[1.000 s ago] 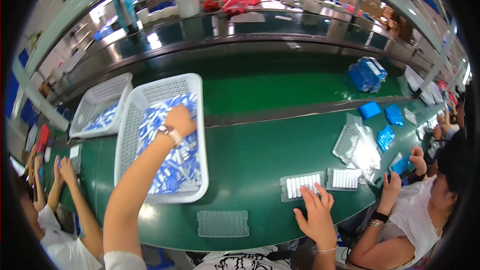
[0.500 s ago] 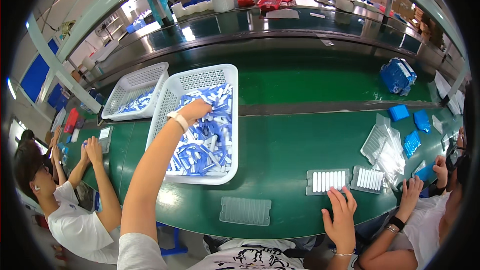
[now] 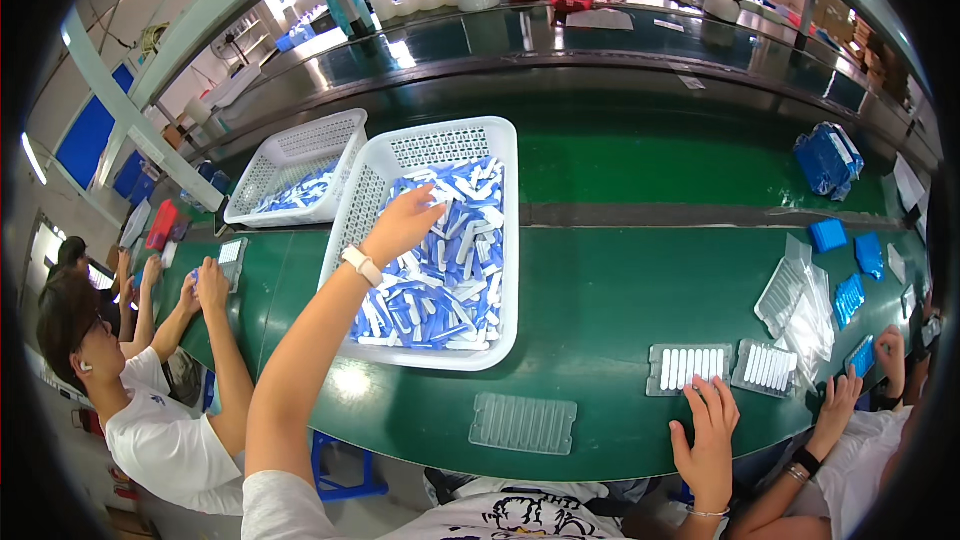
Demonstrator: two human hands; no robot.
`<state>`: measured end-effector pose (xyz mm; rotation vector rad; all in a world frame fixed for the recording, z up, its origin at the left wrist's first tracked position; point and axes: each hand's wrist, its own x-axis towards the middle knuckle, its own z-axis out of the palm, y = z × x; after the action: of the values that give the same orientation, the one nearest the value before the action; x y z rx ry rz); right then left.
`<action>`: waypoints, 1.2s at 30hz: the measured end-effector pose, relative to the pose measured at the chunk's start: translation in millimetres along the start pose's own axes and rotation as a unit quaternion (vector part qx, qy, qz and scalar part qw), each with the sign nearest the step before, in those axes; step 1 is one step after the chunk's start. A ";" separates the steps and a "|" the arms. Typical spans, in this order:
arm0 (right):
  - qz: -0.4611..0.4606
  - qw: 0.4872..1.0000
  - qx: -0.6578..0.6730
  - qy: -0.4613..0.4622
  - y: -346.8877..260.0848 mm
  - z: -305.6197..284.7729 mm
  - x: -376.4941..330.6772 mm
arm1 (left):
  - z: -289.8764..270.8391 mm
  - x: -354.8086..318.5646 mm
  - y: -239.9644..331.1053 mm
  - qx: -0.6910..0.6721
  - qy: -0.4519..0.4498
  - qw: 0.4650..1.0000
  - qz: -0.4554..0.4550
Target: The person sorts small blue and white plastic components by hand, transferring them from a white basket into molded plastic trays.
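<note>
Since half a second ago the left hand (image 3: 405,223) has stayed inside the large white basket (image 3: 500,240), reaching over the heap of blue and white pieces (image 3: 450,260) with fingers loosely curled on them; whether it grips any I cannot tell. That basket sits on the green table (image 3: 620,280), a smaller white basket (image 3: 295,165) just beside it on the left. Nearer the table's front edge lies an empty clear tray (image 3: 523,423). The right hand (image 3: 708,435) rests open, fingers spread, at the edge, fingertips just below a filled tray (image 3: 688,368). Another person (image 3: 150,410) works at the left.
</note>
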<state>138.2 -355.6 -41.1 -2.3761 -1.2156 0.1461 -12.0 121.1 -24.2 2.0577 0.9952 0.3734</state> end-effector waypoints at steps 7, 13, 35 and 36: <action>0.021 1.000 0.004 -0.017 -1.8 -3.8 -0.9 | 4.5 -23.1 36.5 0.212 -0.050 0.976 -0.021; 0.002 1.000 -0.001 -0.003 -1.4 -2.8 3.1 | 45.7 -12.7 41.0 0.418 -0.069 0.905 -0.021; 0.006 1.000 0.012 -0.007 6.8 -9.6 -13.3 | 4.4 -38.5 24.7 0.059 -0.021 0.998 -0.026; 0.004 1.000 0.015 -0.008 6.7 -9.5 -13.1 | 1.1 -46.5 22.8 0.098 -0.006 0.995 -0.006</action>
<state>138.1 -372.7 -37.1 -2.3596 -1.2026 0.1858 -29.6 76.8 -3.8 2.2258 1.0724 0.2666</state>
